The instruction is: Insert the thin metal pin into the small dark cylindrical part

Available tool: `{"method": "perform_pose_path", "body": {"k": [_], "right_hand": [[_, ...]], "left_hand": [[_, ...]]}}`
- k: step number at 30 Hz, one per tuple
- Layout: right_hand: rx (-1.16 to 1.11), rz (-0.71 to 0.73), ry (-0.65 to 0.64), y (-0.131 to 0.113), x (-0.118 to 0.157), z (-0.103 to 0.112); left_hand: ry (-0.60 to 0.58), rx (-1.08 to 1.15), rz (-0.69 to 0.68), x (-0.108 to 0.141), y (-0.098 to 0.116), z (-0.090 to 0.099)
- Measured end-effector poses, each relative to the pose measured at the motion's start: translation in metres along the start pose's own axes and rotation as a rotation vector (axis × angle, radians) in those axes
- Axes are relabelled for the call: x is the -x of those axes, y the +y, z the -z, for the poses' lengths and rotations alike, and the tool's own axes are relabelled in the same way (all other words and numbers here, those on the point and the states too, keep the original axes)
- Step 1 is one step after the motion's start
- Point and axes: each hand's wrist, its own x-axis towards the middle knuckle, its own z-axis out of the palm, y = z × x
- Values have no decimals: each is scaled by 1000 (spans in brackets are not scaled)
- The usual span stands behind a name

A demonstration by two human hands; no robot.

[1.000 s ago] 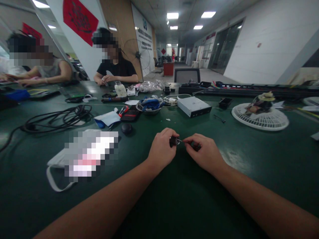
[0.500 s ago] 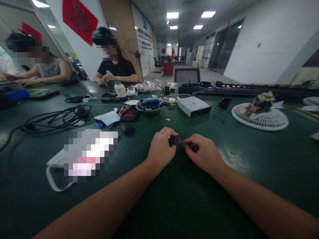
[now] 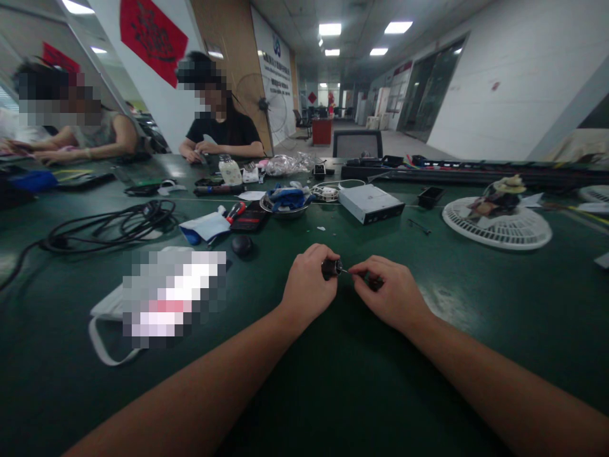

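My left hand (image 3: 309,282) is closed around a small dark cylinder (image 3: 329,268), whose metallic-looking end faces right. My right hand (image 3: 387,289) is pinched on a thin tool with a slim metal shaft (image 3: 346,271); the shaft's tip is at the cylinder's end, and I cannot tell whether it is inside. Most of the tool is hidden by the fingers, so its exact kind does not show. Both hands are just above the green tabletop (image 3: 304,393), close together.
A phone-like blurred object (image 3: 176,298) and black mouse (image 3: 242,245) lie left, with coiled black cable (image 3: 114,228) beyond. Farther off are a metal bowl (image 3: 285,212) of blue cloth, a disc drive (image 3: 371,203) and a white fan grille (image 3: 497,231). Two people sit across the table.
The fingers of my left hand have shifted slightly, and more of the dark cylinder shows. My right hand stays nearly in place with the thin tool.
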Motion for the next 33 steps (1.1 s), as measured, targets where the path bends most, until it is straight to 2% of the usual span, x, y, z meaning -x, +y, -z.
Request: {"method": "perform_pose_path", "body": {"k": [11, 18, 22, 28, 33], "right_hand": [[4, -75, 94, 0, -3, 2], [-11, -35, -17, 3, -3, -1], [-13, -25, -29, 2, -2, -1], [16, -38, -30, 1, -2, 0], [33, -61, -17, 0, -2, -1]], "left_hand": [[56, 37, 83, 1, -4, -2], [42, 27, 46, 1, -1, -1], [33, 13, 18, 2, -1, 0], [-79, 5, -52, 1, -3, -1], [-47, 18, -44, 1, 0, 0]]}}
